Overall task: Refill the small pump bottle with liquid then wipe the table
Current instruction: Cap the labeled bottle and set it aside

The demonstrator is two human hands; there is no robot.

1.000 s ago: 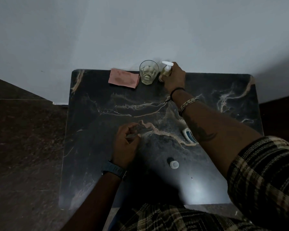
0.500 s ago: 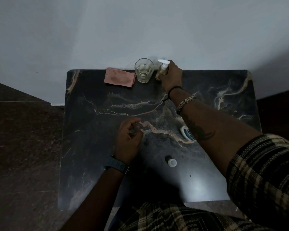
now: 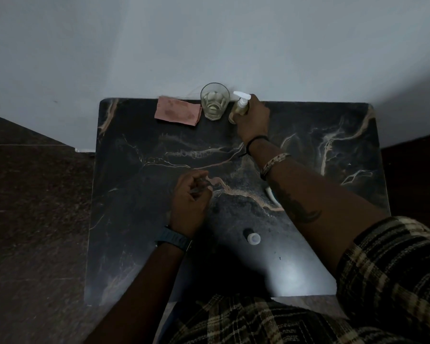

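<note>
A small pump bottle (image 3: 240, 105) with a white pump head and pale yellowish liquid stands at the table's far edge. My right hand (image 3: 253, 120) is wrapped around it from the right. Just left of it stands a clear faceted glass (image 3: 214, 101) with a little liquid at the bottom. A pink cloth (image 3: 178, 113) lies flat left of the glass. My left hand (image 3: 190, 194) rests near the middle of the dark marble table (image 3: 134, 219), fingers curled around something thin that I cannot make out.
A small white cap (image 3: 253, 238) stands on the table near me. A white and blue object (image 3: 273, 198) lies mostly hidden under my right forearm. A grey wall rises right behind the table; dark floor lies to the left.
The view has shifted a little. My right hand stays on the pump bottle at the far edge. The left hand's fingers have curled slightly in the same spot.
</note>
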